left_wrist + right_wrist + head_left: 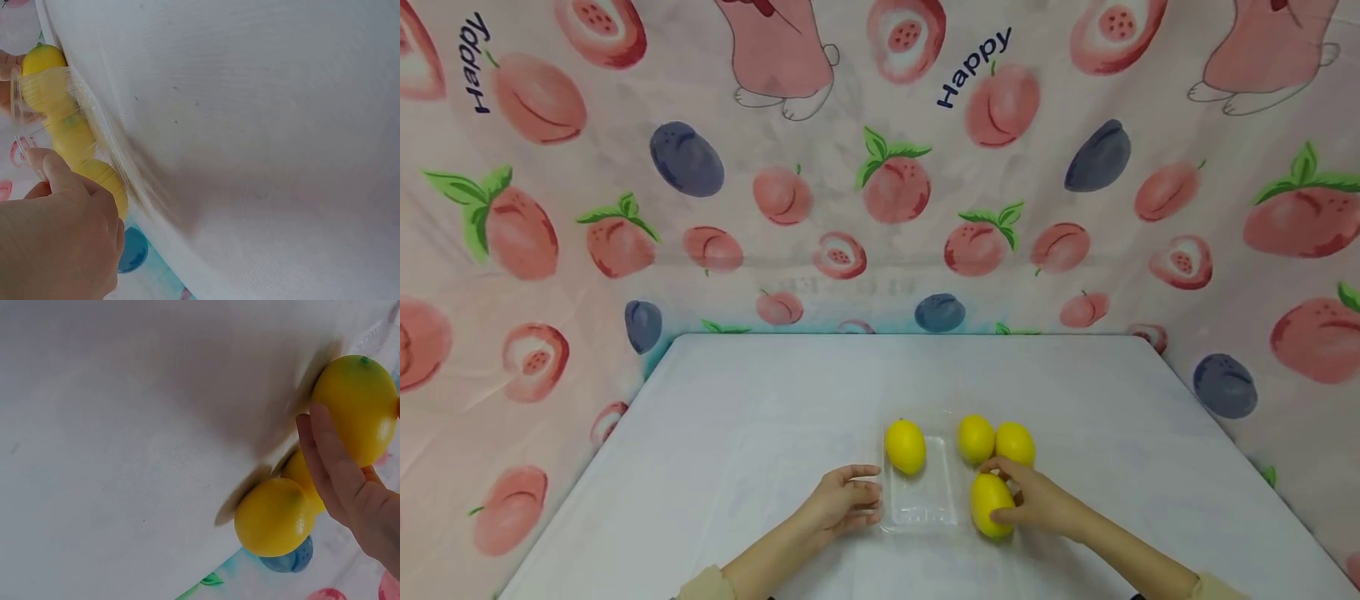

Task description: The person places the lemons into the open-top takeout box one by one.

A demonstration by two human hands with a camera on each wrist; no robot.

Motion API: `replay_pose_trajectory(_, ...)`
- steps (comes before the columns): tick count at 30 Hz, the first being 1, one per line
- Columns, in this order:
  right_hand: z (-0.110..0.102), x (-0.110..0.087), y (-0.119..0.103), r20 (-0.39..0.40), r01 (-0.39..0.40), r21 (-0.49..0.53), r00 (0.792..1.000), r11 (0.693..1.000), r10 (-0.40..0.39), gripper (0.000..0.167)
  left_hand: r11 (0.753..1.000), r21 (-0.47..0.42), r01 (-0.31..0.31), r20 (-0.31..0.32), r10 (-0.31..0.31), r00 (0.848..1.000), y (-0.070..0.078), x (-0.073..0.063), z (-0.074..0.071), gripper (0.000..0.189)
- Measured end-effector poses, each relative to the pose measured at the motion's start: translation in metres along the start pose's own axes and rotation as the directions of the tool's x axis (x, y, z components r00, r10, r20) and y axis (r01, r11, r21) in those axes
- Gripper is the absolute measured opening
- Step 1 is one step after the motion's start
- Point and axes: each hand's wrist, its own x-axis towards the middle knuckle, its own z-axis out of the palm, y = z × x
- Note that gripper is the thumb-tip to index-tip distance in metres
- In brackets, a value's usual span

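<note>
My right hand (1043,502) grips a yellow lemon (990,505) by its sides, with thumb and fingers around it, just right of a clear plastic tray (925,517). In the right wrist view, long fingers (337,456) lie along this lemon (359,406). One lemon (906,447) sits in the tray's far left corner. At the tray's left side, my left hand (835,504) holds the rim with its fingertips. Beyond the right hand, two more lemons (976,439) (1015,444) rest side by side on the table.
A white-covered table (760,400) extends around the tray on all sides. Behind it and along both sides hangs a pale cloth (820,292) printed with peaches, plums and rabbits.
</note>
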Motion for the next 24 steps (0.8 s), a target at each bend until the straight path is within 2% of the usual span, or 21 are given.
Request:
replay_pose_trajectory(5,-0.0001,0.0002,0.0010,0.020,-0.047,0.085,0.999,0.995,0.045,0.056,1.000,-0.006,-0.005,0.007,0.005,1.000,-0.0008,0.0008,0.0002,0.044)
replay_pose_trajectory(13,0.0011,-0.0017,0.0025,0.005,-0.065,0.115,0.998,0.991,0.065,0.057,1.000,-0.006,-0.002,0.013,0.002,1.000,-0.0008,0.0019,0.0001,0.044)
replay_pose_trajectory(24,0.0015,-0.0023,0.0051,-0.012,-0.040,0.147,0.999,0.988,0.042,0.059,1.000,-0.001,0.002,0.004,-0.002,1.000,-0.0002,0.0021,0.0004,0.044)
